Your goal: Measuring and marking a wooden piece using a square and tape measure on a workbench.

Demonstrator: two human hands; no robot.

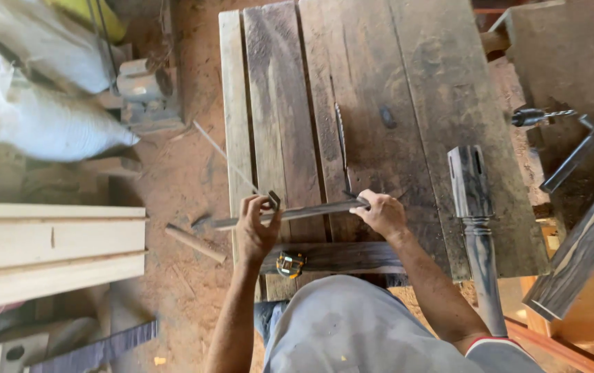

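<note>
My left hand (255, 228) grips a thin dark wooden strip (304, 211) near its left part, together with a small metal tool (273, 200) at the fingertips. My right hand (382, 213) holds the strip's right end. The strip lies crosswise just above the near edge of a worn plank workbench (407, 83). A small yellow and black tape measure (290, 264) sits on a dark board (342, 257) just below my hands.
A turned dark wooden leg (475, 221) lies on the bench's right side. A drill bit (340, 138) rests on the planks. A hammer (193, 238) lies on the dirt floor at left, near pale boards (48, 249) and white sacks (41, 124). A drill (542, 116) sits at right.
</note>
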